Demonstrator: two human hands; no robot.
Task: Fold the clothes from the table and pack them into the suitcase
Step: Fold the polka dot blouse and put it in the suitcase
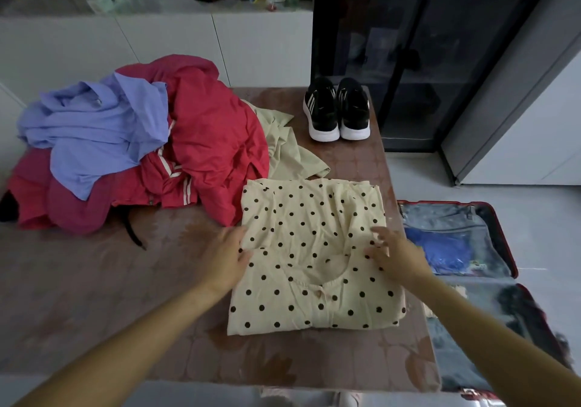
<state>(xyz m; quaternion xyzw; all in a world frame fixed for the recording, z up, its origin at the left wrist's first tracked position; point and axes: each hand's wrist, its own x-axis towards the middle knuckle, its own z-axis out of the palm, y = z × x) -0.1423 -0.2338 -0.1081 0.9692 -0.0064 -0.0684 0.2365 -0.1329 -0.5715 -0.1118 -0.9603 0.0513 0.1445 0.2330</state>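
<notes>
The dotted top lies part-folded on the bench, with the left hand at its left edge and the right hand on its right half. Both hands rest flat, fingers loose, gripping nothing. The pile behind is still unfolded, and the suitcase looks barely packed.

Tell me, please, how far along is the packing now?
Done: a blue item lies in the open suitcase. In hand: left hand and right hand are on the half-folded dotted garment. Remaining: the pile of red, lilac and beige clothes lies unfolded.
</notes>
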